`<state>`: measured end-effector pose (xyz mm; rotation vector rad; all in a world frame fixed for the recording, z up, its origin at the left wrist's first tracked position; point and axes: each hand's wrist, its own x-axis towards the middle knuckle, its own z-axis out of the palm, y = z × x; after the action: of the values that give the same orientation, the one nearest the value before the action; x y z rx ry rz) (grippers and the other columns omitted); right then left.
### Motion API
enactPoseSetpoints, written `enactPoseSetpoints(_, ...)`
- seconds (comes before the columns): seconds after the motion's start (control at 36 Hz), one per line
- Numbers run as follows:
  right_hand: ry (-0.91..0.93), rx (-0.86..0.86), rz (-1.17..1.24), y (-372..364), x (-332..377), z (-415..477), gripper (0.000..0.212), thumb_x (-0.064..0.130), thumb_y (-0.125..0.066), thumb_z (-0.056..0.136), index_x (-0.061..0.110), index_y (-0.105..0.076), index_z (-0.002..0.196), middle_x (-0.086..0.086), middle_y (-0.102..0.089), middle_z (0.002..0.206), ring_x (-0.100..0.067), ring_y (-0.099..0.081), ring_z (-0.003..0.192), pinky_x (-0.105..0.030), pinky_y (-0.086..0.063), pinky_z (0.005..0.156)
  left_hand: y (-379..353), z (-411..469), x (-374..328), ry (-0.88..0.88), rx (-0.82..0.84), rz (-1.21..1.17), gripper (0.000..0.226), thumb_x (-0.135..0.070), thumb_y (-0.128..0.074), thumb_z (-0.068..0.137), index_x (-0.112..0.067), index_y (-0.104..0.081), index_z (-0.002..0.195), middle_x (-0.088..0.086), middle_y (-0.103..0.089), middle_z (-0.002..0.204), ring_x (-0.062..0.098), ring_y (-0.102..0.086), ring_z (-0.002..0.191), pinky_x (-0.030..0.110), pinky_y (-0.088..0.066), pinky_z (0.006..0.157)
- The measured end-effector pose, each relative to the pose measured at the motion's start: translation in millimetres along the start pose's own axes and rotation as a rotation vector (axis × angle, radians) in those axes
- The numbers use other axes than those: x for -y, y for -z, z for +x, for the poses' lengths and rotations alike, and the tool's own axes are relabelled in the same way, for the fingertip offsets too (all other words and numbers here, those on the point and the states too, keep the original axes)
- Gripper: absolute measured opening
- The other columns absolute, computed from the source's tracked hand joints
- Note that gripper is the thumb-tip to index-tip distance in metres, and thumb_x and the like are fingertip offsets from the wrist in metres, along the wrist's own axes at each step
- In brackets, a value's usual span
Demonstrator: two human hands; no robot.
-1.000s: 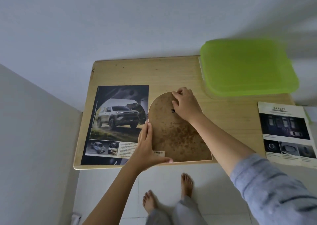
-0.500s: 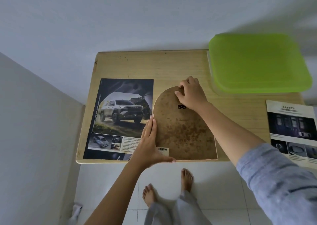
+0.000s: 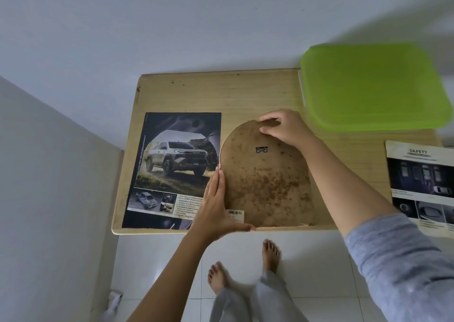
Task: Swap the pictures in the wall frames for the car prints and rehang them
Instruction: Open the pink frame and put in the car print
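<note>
We look down on our own two bare hands at the middle of the frame. Our left hand lies flat and open, fingers straight and together along the left edge of an arch-shaped brown fibreboard frame back, with the thumb stretched out under its lower edge at the table's front. Our right hand, just above centre, is curled over the rounded top of the same board, fingertips bent onto its surface and thumb at the rim; it grips only the board's edge.

The board lies face down on a pale wooden table. Its surface is mottled with rusty brown stains, thicker toward the bottom. A small dark metal hanger sits in its upper middle, and a white barcode sticker sits at its lower left corner, beside our left thumb.

Left of the board, partly tucked beneath it, lies a glossy car print showing a silver pickup truck. At the upper right of the frame a lime green plastic lid rests on the table's far corner. At the right edge lies a second printed sheet headed SAFETY. At the bottom, our bare feet stand on white floor tiles.
</note>
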<state>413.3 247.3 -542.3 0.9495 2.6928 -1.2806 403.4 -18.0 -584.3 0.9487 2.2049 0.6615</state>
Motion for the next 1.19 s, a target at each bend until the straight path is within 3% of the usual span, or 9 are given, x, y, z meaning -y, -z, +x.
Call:
enactPoseSetpoints(0.17, -0.057, -0.071, 0.249, 17, -7, -14, 0.036, 0.016, -0.073, 0.077, 0.017, -0.067, 0.113, 0.002, -0.063, 0.111, -0.011, -0.056, 0.109, -0.022, -0.041, 0.091, 0, 0, -1, -0.002, -0.03, -0.023, 0.15, -0.071, -0.076, 0.043, -0.022, 0.023, 0.144, -0.015, 0.025, 0.152, 0.004, 0.018, 0.14, 0.026, -0.001, 0.114)
enactPoseSetpoints(0.31, -0.101, -0.089, 0.499, 20, -16, -33, 0.041, 0.008, -0.073, 0.076, 0.015, -0.064, 0.116, 0.0, -0.063, 0.115, -0.003, -0.059, 0.1, -0.022, -0.048, 0.087, 1, -1, -3, -0.009, -0.039, -0.027, 0.15, -0.069, -0.077, 0.043, -0.022, 0.021, 0.145, -0.016, 0.023, 0.152, 0.003, 0.016, 0.14, 0.026, -0.001, 0.114)
enactPoseSetpoints(0.42, -0.198, -0.124, 0.678, 13, -24, -52, 0.049, 0.003, -0.071, 0.077, 0.013, -0.059, 0.123, -0.003, -0.065, 0.114, -0.014, -0.063, 0.103, -0.036, -0.052, 0.09, 1, -1, -4, -0.006, -0.041, -0.021, 0.149, -0.069, -0.077, 0.043, -0.021, 0.021, 0.145, -0.015, 0.022, 0.152, 0.004, 0.015, 0.141, 0.027, -0.002, 0.114)
enactPoseSetpoints(0.56, -0.27, -0.215, 0.787, -4, -32, -87, 0.053, -0.001, -0.062, 0.083, 0.016, -0.049, 0.132, -0.009, -0.068, 0.106, -0.018, -0.066, 0.097, -0.035, -0.054, 0.086, 1, 0, -4, 0.007, -0.046, -0.023, 0.151, -0.07, -0.077, 0.042, -0.022, 0.021, 0.145, -0.015, 0.021, 0.153, 0.006, 0.012, 0.142, 0.03, -0.004, 0.115)
enactPoseSetpoints(0.64, -0.295, -0.282, 0.793, -21, -39, -110, 0.052, 0.0, -0.056, 0.088, 0.016, -0.044, 0.136, -0.008, -0.063, 0.117, -0.015, -0.06, 0.108, -0.034, -0.049, 0.093, 0, 0, -5, 0.007, -0.049, -0.02, 0.15, -0.068, -0.078, 0.042, -0.021, 0.02, 0.145, -0.013, 0.021, 0.153, 0.007, 0.011, 0.142, 0.033, -0.005, 0.115)
enactPoseSetpoints(0.78, -0.316, -0.357, 0.671, -40, -41, -127, 0.05, 0.004, -0.05, 0.093, 0.017, -0.038, 0.14, 0.0, -0.039, 0.146, -0.02, -0.034, 0.136, -0.043, -0.033, 0.111, 1, -1, -7, 0.023, -0.023, -0.035, 0.148, -0.062, -0.081, 0.045, -0.021, 0.019, 0.146, -0.011, 0.02, 0.154, 0.012, 0.011, 0.143, 0.038, -0.007, 0.116)
enactPoseSetpoints(1.03, -0.364, -0.418, 0.671, -46, -39, -134, 0.05, 0.002, -0.046, 0.093, 0.018, -0.039, 0.14, 0.0, -0.038, 0.146, -0.017, -0.032, 0.137, -0.024, -0.035, 0.102, 3, -10, -6, 0.031, 0.039, 0.039, 0.143, -0.066, -0.075, 0.049, -0.02, 0.021, 0.145, -0.009, 0.021, 0.154, 0.017, 0.012, 0.143, 0.04, -0.01, 0.115)
enactPoseSetpoints(1.11, -0.385, -0.472, 0.662, -39, -38, -140, 0.049, 0.001, -0.045, 0.094, 0.018, -0.04, 0.14, 0.001, -0.038, 0.146, -0.017, -0.031, 0.137, -0.01, -0.039, 0.086, 4, -11, -5, 0.017, 0.049, 0.084, 0.143, -0.069, -0.073, 0.05, -0.019, 0.021, 0.145, -0.007, 0.022, 0.154, 0.018, 0.014, 0.143, 0.041, -0.008, 0.115)
enactPoseSetpoints(1.19, -0.397, -0.527, 0.658, -28, -43, -150, 0.048, 0.001, -0.045, 0.094, 0.018, -0.042, 0.139, 0.001, -0.04, 0.146, -0.018, -0.031, 0.137, -0.018, -0.033, 0.092, 6, -13, -5, 0.019, 0.055, 0.089, 0.142, -0.068, -0.073, 0.051, -0.019, 0.02, 0.145, -0.008, 0.021, 0.154, 0.018, 0.013, 0.143, 0.042, -0.008, 0.115)
